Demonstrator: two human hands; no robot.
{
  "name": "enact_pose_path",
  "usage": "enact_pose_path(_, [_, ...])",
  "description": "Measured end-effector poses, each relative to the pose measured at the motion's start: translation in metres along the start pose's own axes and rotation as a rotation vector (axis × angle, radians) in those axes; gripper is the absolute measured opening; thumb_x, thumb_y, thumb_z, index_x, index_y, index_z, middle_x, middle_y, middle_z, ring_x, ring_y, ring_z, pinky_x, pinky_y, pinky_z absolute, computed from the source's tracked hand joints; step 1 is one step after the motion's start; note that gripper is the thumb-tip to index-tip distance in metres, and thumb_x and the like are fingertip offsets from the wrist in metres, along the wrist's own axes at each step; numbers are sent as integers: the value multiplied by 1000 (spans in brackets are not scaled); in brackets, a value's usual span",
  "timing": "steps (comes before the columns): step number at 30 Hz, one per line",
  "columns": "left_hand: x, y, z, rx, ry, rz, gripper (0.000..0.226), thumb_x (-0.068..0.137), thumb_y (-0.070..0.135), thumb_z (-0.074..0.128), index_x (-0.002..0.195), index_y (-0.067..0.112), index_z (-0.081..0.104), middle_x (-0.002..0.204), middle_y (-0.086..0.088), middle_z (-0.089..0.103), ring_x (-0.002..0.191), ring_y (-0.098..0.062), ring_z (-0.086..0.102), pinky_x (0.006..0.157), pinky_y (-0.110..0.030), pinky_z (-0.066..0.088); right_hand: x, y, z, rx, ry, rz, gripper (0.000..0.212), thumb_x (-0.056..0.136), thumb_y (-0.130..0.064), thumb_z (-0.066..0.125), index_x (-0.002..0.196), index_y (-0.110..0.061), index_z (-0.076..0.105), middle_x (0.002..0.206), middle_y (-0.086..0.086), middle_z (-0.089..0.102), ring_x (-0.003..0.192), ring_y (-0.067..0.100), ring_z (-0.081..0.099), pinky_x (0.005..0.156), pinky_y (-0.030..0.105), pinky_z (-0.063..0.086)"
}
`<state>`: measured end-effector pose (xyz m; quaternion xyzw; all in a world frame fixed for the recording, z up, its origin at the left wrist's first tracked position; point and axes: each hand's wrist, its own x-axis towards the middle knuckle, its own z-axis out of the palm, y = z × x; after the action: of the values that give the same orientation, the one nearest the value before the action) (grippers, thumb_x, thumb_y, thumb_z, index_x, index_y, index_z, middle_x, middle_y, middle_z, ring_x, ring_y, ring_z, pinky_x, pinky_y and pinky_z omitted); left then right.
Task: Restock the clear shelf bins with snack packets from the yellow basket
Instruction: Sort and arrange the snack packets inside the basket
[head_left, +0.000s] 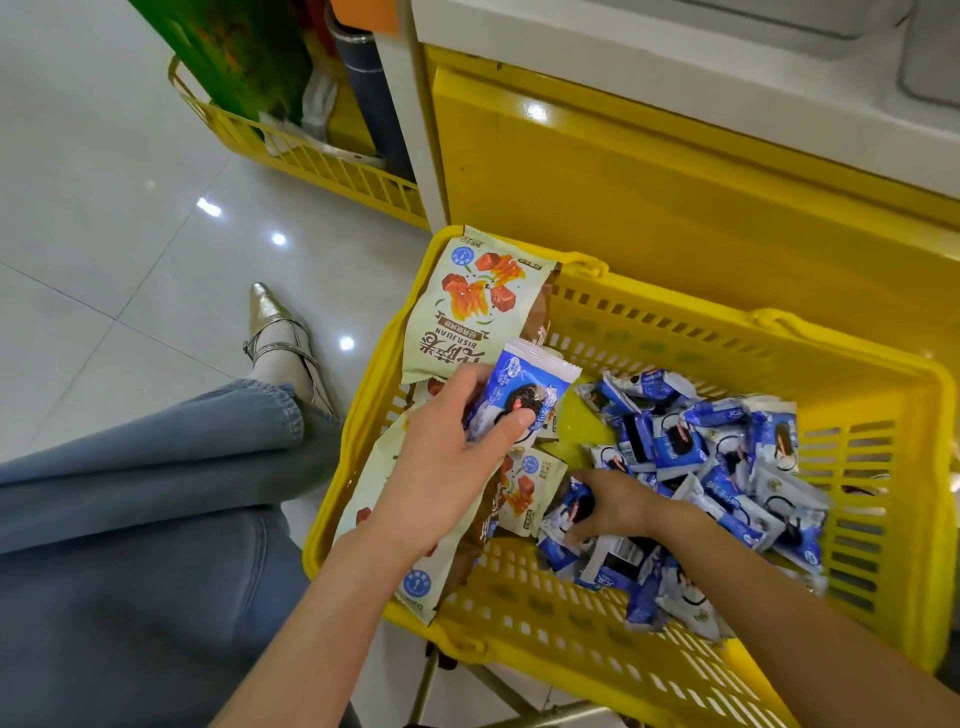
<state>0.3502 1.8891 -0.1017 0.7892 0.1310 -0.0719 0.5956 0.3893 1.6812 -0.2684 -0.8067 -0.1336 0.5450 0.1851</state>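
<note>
The yellow basket (675, 332) stood open on top, free to enter from above. Inside, a heap of blue packets (737, 457) filled three to six o'clock and big cream bags (467, 301) blocked nine to eleven; bare floor showed only near twelve. The yellow shelf base (675, 171) walled off twelve o'clock beyond the rim

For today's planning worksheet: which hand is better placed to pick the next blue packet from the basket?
Probably the right hand: it is down among the loose blue packets, while the left hand grips a lifted packet.

Yellow slotted basket (675, 332), blue-and-white snack packets (727, 467), cream bags (467, 306) printed with orange-red cubes, blue denim trousers (130, 519).
</note>
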Motion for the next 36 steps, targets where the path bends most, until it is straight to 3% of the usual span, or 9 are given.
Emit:
enact_pose_path(6, [-6,7,8,0,9,59,20,86,25,63,96,38,51,86,26,63,83,11,60,61,-4,44,-33,-4,-3,-157,259,-73,65,74,-48,73,125,-16,48,116,6,62,102,22,59,74,31,47])
enact_pose_path(9, [-6,13,19,8,-18,90,20,87,25,62,103,29,51,90,22,62,83,10,61,62,-5,45,-61,-4,-15,-28,407,-150,32,76,-40,74,95,-35,49,76,-9,60,64,0,57,50,12,40])
enact_pose_path(11, [-5,16,28,25,-29,104,22,87,27,61,105,28,50,93,23,61,83,11,60,63,-5,46,-81,-5,-28,52,518,-170,35,75,-32,77,80,-38,42,60,-13,50,53,-7,53,45,9,37])
enact_pose_path(15, [-5,17,49,45,-62,87,18,89,29,58,105,29,49,93,21,61,83,12,58,66,-4,45,-115,-1,-56,160,720,-136,39,71,-39,78,85,-36,42,55,-11,54,42,-4,52,37,11,35])
enact_pose_path(18, [-8,18,64,57,-94,76,13,90,31,56,97,39,47,91,22,61,82,11,58,66,-5,45,-130,15,-78,267,871,-58,52,68,-45,77,101,-27,41,72,-12,56,51,3,57,41,13,40])
enact_pose_path(22, [-10,18,75,50,-134,65,18,90,34,55,107,32,49,95,19,62,83,10,59,67,-6,45,-135,44,-99,291,931,91,60,77,-43,70,115,-9,38,88,8,58,61,20,56,44,28,40])
enact_pose_path(27, [-8,16,76,21,-96,31,15,90,29,57,104,29,50,94,19,61,81,14,58,65,-2,43,-133,57,-103,18,973,241,52,83,-41,67,111,-5,41,98,18,59,78,34,57,47,30,32])
enact_pose_path(31, [-3,10,82,-21,-78,-63,8,91,30,55,96,33,49,93,17,59,78,17,57,59,-1,42,-134,54,-101,-355,891,363,44,90,-41,56,115,-7,46,115,12,56,111,30,50,78,37,44])
enact_pose_path(36, [13,0,109,-26,-128,-183,17,94,31,49,108,21,53,107,3,60,90,-3,55,63,-6,41,-135,53,-99,-160,933,228,41,92,-30,56,126,-9,44,124,13,52,114,31,50,83,38,45])
